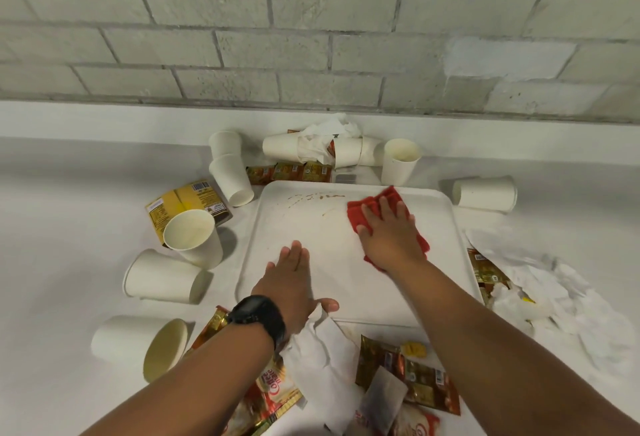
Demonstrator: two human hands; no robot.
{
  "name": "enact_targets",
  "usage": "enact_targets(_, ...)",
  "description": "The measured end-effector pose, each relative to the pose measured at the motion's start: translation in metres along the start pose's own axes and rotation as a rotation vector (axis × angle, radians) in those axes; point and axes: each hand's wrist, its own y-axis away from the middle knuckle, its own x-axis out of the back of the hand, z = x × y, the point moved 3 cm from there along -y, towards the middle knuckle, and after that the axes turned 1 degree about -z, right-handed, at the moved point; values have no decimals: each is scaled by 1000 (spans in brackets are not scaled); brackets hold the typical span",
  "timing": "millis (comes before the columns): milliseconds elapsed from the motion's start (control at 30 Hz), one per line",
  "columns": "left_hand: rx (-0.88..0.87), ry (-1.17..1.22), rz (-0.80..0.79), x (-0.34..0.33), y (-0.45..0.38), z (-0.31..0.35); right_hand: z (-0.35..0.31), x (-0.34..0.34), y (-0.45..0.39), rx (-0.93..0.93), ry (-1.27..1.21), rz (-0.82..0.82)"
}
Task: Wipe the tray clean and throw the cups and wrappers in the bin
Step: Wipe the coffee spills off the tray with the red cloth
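the right hand [388, 228] lies flat with fingers spread on a red cloth [381, 209], pressing it onto the far right part of the white tray [332, 283]. the left hand [294, 283] rests flat and open on the tray's near left part, a black watch [258, 314] on its wrist. the tray lies flat on the white counter [52, 228], its far edge toward the brick wall [311, 20], with brown stains [317, 197] along that edge left of the cloth. paper cups [194, 236] stand or lie tipped left of, beyond and right of the tray. wrappers [408, 373] and a crumpled napkin [322, 349] lie at its near edge, more tissue [554, 297] to its right.
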Motion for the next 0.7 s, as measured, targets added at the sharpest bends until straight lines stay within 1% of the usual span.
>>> enact_targets(67, 8, 14, -1, 3, 0, 1, -22, -2, -3, 65, 15, 0)
enact_targets(167, 20, 27, -15, 2, -1, 0, -50, -10, 17, 234, 32, -34)
enact_targets(233, 28, 50, -8, 0, -2, -1, -52, -12, 39, 335, 19, -62)
enact_targets(300, 27, 49, -4, -1, -2, -2, -38, -11, 56, 401, 18, -92)
enact_targets(367, 12, 32, -9, 2, -1, -1, -13, -6, 60, 386, 2, -96)
enact_targets(433, 3, 24, -1, 4, 1, -1, 10, 1, 47, 282, -18, -69)
enact_targets(500, 0, 33, 11, 3, 0, -2, 20, 6, 21, 196, -32, -55)
enact_targets(567, -4, 57, 6, -2, -4, -4, 14, 7, -3, 178, -31, -46)
enact_targets(700, -5, 75, -9, -8, -9, -8, -23, 9, -32, 232, -15, -17)
